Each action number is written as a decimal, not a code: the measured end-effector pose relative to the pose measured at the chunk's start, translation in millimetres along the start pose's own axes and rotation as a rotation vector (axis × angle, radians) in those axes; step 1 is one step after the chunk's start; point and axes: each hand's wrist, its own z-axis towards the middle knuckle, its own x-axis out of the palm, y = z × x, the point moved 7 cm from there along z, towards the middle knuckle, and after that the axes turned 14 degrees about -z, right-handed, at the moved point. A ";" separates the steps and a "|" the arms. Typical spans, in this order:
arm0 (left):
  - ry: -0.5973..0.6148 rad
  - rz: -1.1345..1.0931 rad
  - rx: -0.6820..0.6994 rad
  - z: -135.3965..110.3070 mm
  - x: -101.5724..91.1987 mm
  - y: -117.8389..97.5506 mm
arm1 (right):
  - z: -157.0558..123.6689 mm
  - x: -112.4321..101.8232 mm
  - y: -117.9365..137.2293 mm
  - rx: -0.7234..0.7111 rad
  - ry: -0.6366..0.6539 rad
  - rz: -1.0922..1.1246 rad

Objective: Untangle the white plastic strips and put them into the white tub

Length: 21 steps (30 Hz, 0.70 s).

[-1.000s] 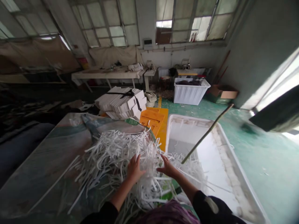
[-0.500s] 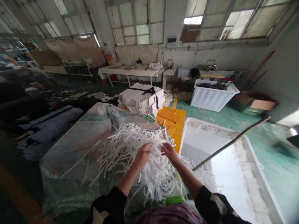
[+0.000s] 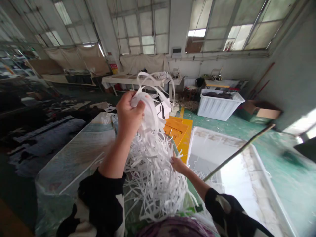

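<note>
My left hand (image 3: pixel 130 108) is raised and closed round a bunch of white strips (image 3: pixel 151 115), some looping above the fingers and the rest hanging into the heap. Below it, a tangled heap of white strips (image 3: pixel 158 184) lies on clear plastic sheeting (image 3: pixel 74 158). Lower and to the right, my right hand (image 3: pixel 178 164) is at the heap's right edge, touching the strips. Its fingers are partly hidden among them, so what they grip does not show.
A large white tub (image 3: pixel 269 184) stands on the right, with a stick (image 3: pixel 237 154) leaning across it. Orange boards (image 3: pixel 177 130) lie beyond the heap. Farther back are a white crate (image 3: pixel 219 107), a cardboard box (image 3: pixel 264 110) and a long table (image 3: pixel 123 80). Dark-and-white bundles (image 3: pixel 49 135) lie left.
My left hand has risen from the heap, lifting a bunch of strips. My right hand has shifted slightly lower at the heap's right side. The view has tilted up a little.
</note>
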 end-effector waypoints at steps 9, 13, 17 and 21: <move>0.744 0.222 -0.165 -106.4 73.7 56.6 | -15.4 -77.3 127.7 -0.343 -0.206 0.474; 0.476 0.122 -0.098 -49.8 48.7 24.6 | -10.5 -37.9 66.5 0.014 -0.286 0.233; 0.254 0.065 -0.126 -5.6 16.5 7.3 | -16.1 5.0 6.9 0.195 -0.131 0.186; 0.591 -0.014 -0.225 -56.4 53.1 31.9 | -21.1 -32.3 74.4 -0.054 -0.095 0.614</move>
